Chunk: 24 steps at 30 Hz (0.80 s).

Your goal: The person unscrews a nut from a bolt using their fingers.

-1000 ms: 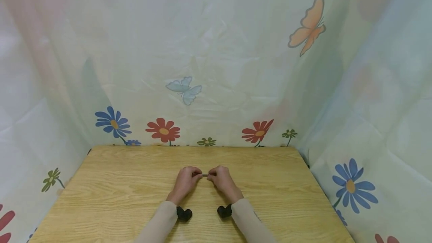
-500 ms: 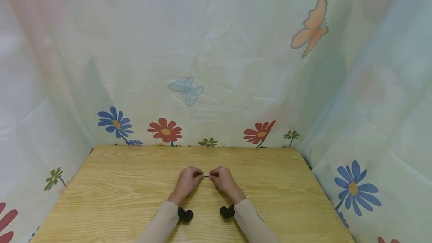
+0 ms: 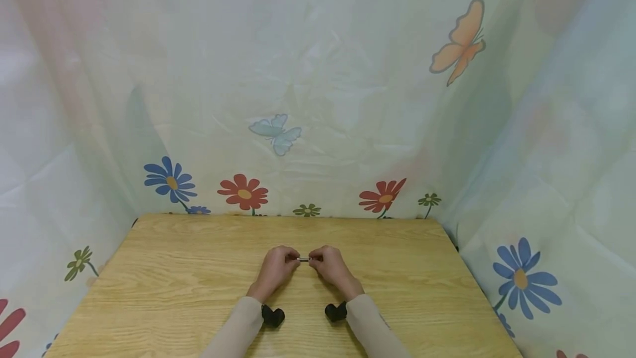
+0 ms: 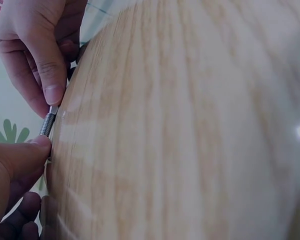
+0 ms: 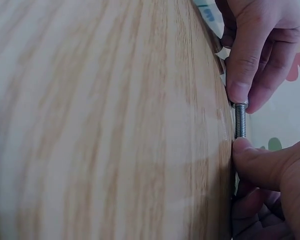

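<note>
A small silver bolt [image 3: 304, 259] with a threaded shaft bridges the gap between my two hands, low over the wooden table. My left hand [image 3: 275, 270] pinches one end of it between thumb and fingers. At the other end, the thumb and fingertips of my right hand [image 3: 334, 270] grip it. Seen in the right wrist view, the bolt [image 5: 240, 120] has a wider rim right at the left fingertips. Threads show along the bolt [image 4: 47, 124] in the left wrist view, with a smooth shiny piece by the right fingertips. Both ends are hidden by fingers.
The wood-grain table [image 3: 199, 291] spreads out around both hands. A curtain [image 3: 318, 70] printed with flowers and butterflies hangs behind it and along both sides. Black wrist cameras [image 3: 273, 316] stick out from the cuffs of the light sleeves [image 3: 236, 325].
Both hands keep their grip on the bolt and stay almost in place. The whole head view has shifted slightly.
</note>
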### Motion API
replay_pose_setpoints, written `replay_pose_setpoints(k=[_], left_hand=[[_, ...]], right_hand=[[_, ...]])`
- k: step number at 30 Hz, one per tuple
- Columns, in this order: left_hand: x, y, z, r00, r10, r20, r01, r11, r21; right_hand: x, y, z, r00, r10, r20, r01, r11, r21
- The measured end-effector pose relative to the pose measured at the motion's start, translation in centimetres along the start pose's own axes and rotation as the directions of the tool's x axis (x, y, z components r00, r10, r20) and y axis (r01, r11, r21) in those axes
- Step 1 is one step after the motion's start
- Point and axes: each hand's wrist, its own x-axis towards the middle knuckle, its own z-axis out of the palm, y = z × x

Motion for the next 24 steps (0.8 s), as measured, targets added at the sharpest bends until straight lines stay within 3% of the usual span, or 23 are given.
replay_pose_setpoints(k=[17, 24], left_hand=[[0.1, -0.2, 0.3, 1.000, 0.008, 0.029, -0.007, 0.999, -0.031], [-0.6, -1.0, -0.7, 1.000, -0.028, 0.009, 0.028, 1.000, -0.009]], right_hand=[[-0.7, 0.2, -0.2, 0.999, 0.044, -0.018, -0.043, 0.997, 0.064], [-0.9, -0.1, -0.1, 0.998, 0.051, -0.028, -0.049, 0.996, 0.077]])
